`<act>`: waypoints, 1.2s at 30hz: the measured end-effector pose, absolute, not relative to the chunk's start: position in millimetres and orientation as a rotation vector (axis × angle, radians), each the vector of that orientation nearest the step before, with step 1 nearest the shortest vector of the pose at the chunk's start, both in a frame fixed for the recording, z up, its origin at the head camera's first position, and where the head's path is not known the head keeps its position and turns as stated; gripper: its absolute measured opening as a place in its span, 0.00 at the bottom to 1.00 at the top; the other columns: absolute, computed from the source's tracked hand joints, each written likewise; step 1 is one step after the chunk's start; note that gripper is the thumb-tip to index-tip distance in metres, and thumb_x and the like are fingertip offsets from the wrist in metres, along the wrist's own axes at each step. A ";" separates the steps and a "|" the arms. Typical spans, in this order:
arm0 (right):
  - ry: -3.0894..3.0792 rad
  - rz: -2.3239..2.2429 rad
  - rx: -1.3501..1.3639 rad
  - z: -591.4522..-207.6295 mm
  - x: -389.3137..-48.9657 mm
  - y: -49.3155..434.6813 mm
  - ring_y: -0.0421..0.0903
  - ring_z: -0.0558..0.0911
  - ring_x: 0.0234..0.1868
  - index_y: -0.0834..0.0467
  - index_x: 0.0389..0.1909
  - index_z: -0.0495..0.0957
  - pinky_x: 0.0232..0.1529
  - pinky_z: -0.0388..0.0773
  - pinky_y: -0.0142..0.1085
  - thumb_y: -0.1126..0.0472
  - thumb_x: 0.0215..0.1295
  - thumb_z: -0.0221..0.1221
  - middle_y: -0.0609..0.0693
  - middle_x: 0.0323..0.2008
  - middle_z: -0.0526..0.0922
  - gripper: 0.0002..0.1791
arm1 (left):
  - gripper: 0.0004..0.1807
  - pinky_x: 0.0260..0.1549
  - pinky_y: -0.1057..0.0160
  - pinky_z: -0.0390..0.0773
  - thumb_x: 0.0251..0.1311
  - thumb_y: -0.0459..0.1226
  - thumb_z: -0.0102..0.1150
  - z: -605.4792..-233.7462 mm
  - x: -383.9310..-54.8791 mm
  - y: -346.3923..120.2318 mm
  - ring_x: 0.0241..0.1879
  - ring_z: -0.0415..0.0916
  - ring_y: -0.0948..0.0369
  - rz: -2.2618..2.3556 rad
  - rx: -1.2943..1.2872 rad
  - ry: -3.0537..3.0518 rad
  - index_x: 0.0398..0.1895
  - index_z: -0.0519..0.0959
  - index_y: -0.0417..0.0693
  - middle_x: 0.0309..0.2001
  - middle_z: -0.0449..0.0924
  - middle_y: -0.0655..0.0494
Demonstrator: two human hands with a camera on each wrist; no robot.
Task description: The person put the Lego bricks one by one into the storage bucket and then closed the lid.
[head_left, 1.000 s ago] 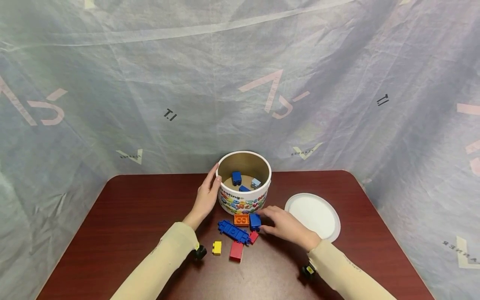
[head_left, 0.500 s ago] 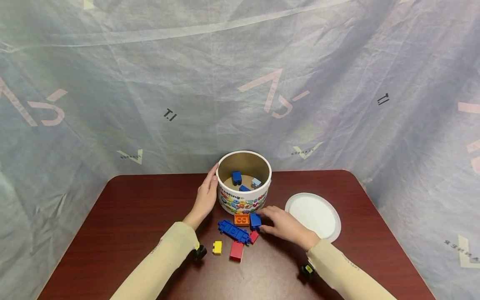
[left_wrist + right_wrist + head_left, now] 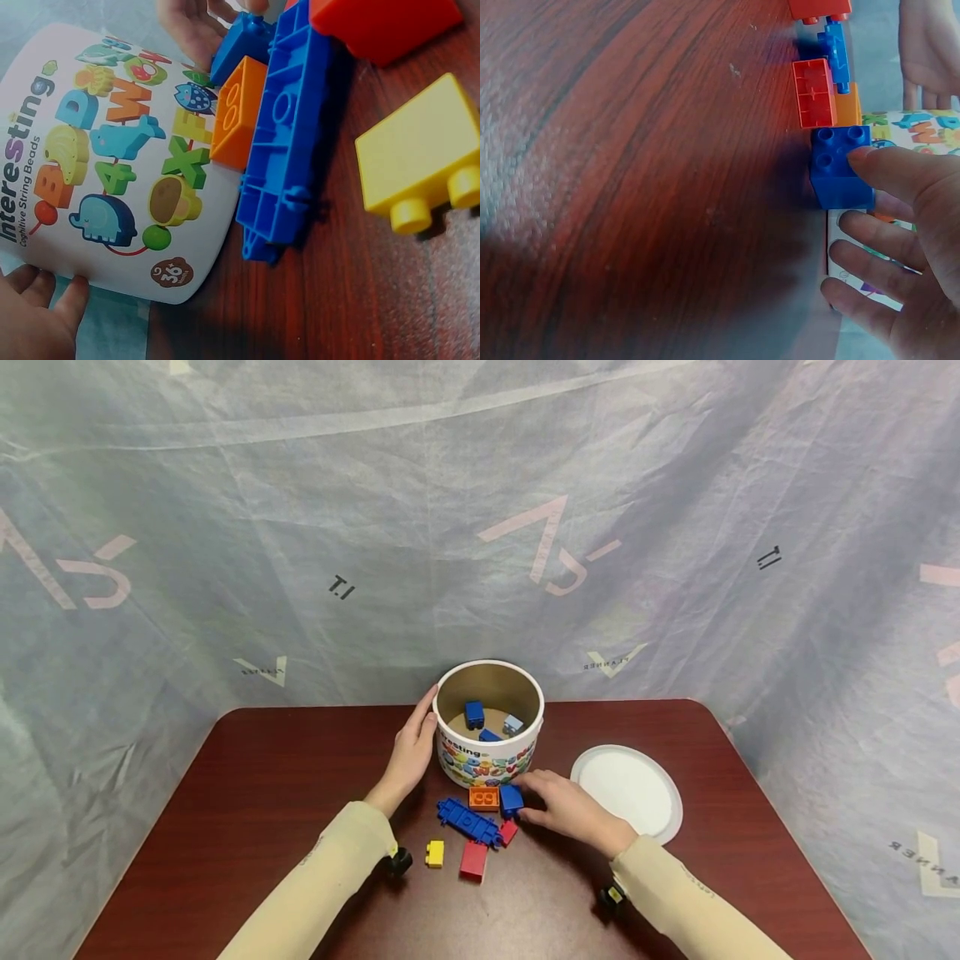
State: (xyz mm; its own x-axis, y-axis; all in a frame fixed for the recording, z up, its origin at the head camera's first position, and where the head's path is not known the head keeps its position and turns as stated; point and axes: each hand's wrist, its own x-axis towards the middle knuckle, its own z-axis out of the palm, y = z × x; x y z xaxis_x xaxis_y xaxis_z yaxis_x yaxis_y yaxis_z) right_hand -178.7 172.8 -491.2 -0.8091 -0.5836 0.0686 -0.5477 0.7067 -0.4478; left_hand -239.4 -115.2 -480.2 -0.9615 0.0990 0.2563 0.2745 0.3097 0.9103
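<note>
My left hand (image 3: pixel 409 755) rests its fairly straight fingers against the left wall of a white printed bucket (image 3: pixel 480 766). My right hand (image 3: pixel 564 803) holds a blue brick (image 3: pixel 844 187) on the table in front of the bucket. Its thumb lies on the studded face and the index finger goes behind, while the other fingers stay extended. Left of that brick are an orange brick (image 3: pixel 483 799) and a long blue base piece (image 3: pixel 469 822), both showing hollow undersides. A small red brick (image 3: pixel 813 94), a larger red brick (image 3: pixel 473 862) and a yellow brick (image 3: pixel 420 154) lie nearer me.
Inside the bucket sit a dark blue brick (image 3: pixel 474 715), a light blue brick (image 3: pixel 513 725) and another blue piece (image 3: pixel 489 736). A round white lid (image 3: pixel 627 789) lies flat to the right, beyond my right wrist. Grey printed sheeting (image 3: pixel 420 568) hangs behind the table.
Both hands and the bricks stay essentially in place. My left thumb has shifted slightly against the bucket's wall since a second ago.
</note>
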 end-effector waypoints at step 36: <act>2.883 -0.666 -0.961 -451.9 -165.9 185.4 0.48 0.82 0.49 0.59 0.57 0.81 0.54 0.84 0.47 0.55 0.65 0.72 0.51 0.48 0.84 0.23 | 0.28 0.73 0.39 0.62 0.84 0.43 0.43 -480.8 -240.5 -115.7 0.78 0.59 0.49 -1.737 -0.356 -2.393 0.83 0.61 0.62 0.80 0.61 0.52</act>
